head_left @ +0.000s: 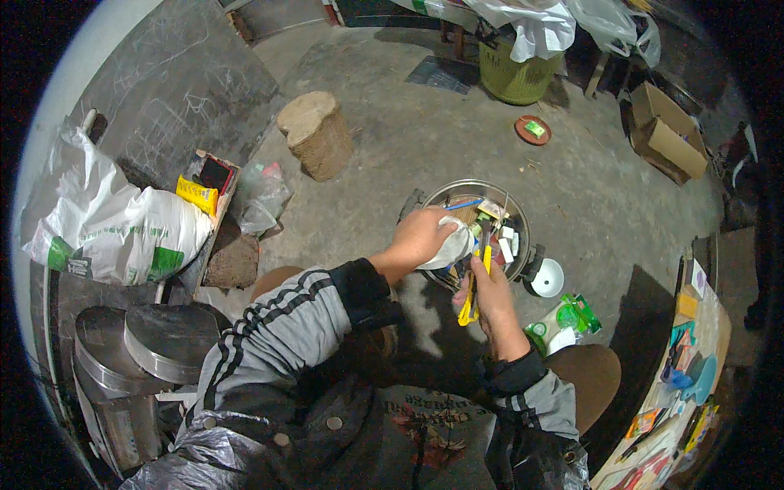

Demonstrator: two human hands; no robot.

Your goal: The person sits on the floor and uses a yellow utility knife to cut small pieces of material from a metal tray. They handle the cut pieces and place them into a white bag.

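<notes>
Yellow-handled tool [487, 256]: it sits in the grasp of the right hand [492, 296], wrapped round its middle, one end pointing up over the pot and the other jutting out below the palm. From where I stand it looks light and stiff, likely plastic, perhaps a bit slick; I'd take hold around the yellow length and keep clear of the far end, whose shape I can't make out.

Just left of it, the left hand [418, 238] pinches a white piece [449, 247], soft-looking, though I can't tell whether it is cloth or paper. It would probably crumple easily, so I'd hold it by its edge.

Beneath both hands stands a metal pot [524, 214], crowded with small items: a blue stick [465, 203] past the left fingers, white blocks [508, 242] just beyond the right ones. That clutter and the rim leave little room to work.

Right of the right hand lie a white bowl [548, 278] and a green packet [565, 317]. Farther off, ahead and left, stands a wooden stump [314, 135]; ahead and right, a reddish dish [523, 137], then a green basket [523, 80] and a cardboard box [670, 139], both well out of the way.
</notes>
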